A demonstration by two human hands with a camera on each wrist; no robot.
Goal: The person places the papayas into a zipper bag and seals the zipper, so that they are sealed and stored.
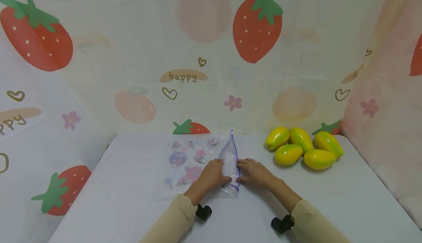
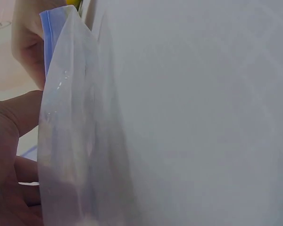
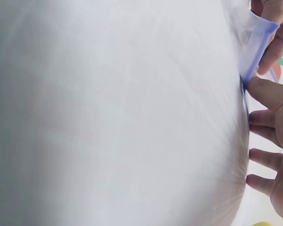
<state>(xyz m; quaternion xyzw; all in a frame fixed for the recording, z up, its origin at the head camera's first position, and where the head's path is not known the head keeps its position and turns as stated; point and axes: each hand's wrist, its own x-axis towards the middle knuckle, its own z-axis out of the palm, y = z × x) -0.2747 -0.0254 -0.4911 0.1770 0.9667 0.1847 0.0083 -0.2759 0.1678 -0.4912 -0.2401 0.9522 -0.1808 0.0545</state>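
Note:
A clear zip bag (image 1: 184, 168) with pink and purple cartoon prints lies flat on the table, its purple-edged mouth facing right and spread apart. My left hand (image 1: 212, 175) holds the near-left rim of the mouth, thumb reaching into the gap. Opposite it, my right hand (image 1: 255, 173) grips the other rim, with fingertips and thumb spaced along the purple strip (image 3: 262, 52). In the left wrist view the bag's film (image 2: 66, 141) rises in front of my left thumb (image 2: 23, 110) and hides the fingertips.
Several yellow-green mangoes (image 1: 288, 154) lie grouped at the back right of the white table (image 1: 125, 177). A strawberry-print cloth (image 1: 204, 52) hangs behind the table and along both sides. Small black cameras sit at both wrists.

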